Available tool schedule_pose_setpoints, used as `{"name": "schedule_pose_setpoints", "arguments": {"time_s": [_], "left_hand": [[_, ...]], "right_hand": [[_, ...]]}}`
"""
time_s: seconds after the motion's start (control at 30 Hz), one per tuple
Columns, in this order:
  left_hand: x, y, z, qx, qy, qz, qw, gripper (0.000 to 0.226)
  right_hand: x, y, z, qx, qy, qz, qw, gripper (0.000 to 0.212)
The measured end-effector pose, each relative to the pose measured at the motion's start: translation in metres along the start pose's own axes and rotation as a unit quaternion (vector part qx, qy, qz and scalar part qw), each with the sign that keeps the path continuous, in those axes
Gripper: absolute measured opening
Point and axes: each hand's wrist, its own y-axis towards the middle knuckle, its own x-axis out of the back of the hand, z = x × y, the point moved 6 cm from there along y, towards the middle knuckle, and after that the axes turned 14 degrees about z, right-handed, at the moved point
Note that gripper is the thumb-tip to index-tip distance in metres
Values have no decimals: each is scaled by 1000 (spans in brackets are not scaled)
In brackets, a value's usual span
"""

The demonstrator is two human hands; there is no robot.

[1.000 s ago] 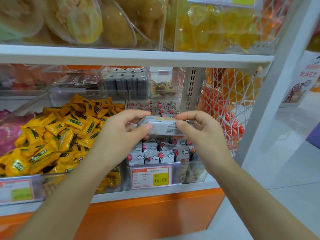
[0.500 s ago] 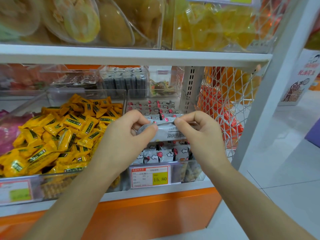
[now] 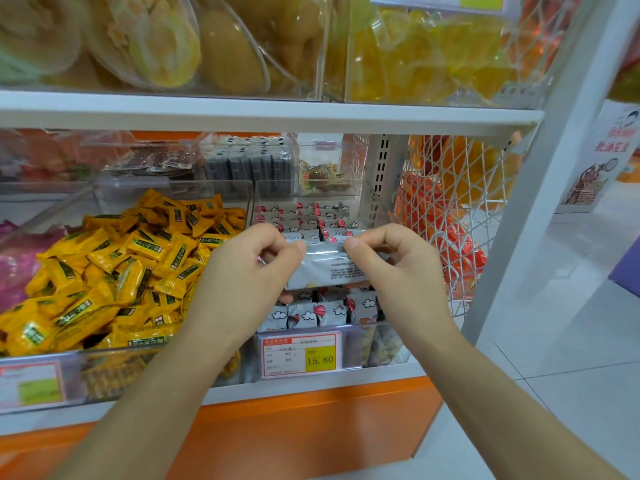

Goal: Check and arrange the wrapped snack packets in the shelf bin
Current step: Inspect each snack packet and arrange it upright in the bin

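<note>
1 silver-grey wrapped packet (image 3: pixel 325 268) is held level at frame centre (printed back toward the camera), above rows of upright cloud-patterned packets (image 3: pixel 311 315) filling the clear bin (image 3: pixel 388 344).

I am turning the silver packet (image 3: pixel 329 270) between my left hand (image 3: pixel 249 275) and right hand (image 3: pixel 398 271), bringing its printed face toward me where its narrower side was showing, my thumbs closing in on its top edge.
</note>
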Motion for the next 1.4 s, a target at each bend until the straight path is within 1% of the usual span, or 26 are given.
{"name": "schedule_pose_setpoints", "arguments": {"time_s": [0.23,0.3,0.33,0.37,0.47,0.5,0.53,0.57,0.63,0.7,0.73,0.8,0.87,0.9,0.97,1.07,1.13,1.2,1.3,1.4], "left_hand": [[0,-1,-4,-5,20,-6,1000,29],[-1,-1,-1,4,2,-5,1000,29],[-1,0,1,11,-11,-5,1000,30],[-1,1,3,16,-20,-7,1000,30],[0,2,5,17,-20,-18,999,34],[1,2,5,15,-10,-21,1000,35],[1,2,5,12,5,-22,1000,35],[1,2,5,7,20,-24,999,36],[-2,2,3,-1,51,-17,999,36],[-9,1,0,-14,95,6,995,32],[-12,1,-1,-13,139,14,990,31],[-14,2,-2,5,255,15,967,39],[-14,4,-2,16,352,5,936,38],[-15,4,-3,9,381,2,924,35],[-21,7,-5,-14,409,14,913,31],[-39,21,-5,-33,427,71,901,28],[-51,39,0,-28,432,114,894,28],[-64,59,12,9,438,171,882,38],[-78,84,35,95,415,254,868,52],[-82,95,47,135,403,298,854,53]], "right_hand": [[0,0,1,15,7,0,1000,14],[-2,2,0,12,35,21,999,10],[-2,3,-1,13,59,39,997,6],[-3,4,-1,14,87,66,994,8],[-11,5,-1,19,144,172,974,42],[-13,6,-1,19,144,193,970,48],[-14,6,-2,18,139,201,969,50],[-13,6,-4,12,138,199,970,48],[-7,7,-5,1,143,170,975,37],[6,10,-6,-3,141,99,985,24],[14,12,-8,-4,138,50,989,21],[31,13,-11,-5,115,-46,992,21],[43,14,-14,-4,92,-101,991,23],[45,15,-15,-5,85,-110,990,23],[45,17,-18,-12,68,-100,993,24],[38,20,-19,-14,33,-66,997,25],[34,22,-19,-10,28,-57,998,25],[33,23,-18,-9,22,-61,998,25],[32,23,-19,-12,20,-63,998,26],[30,24,-20,-12,24,-51,998,26]]}}
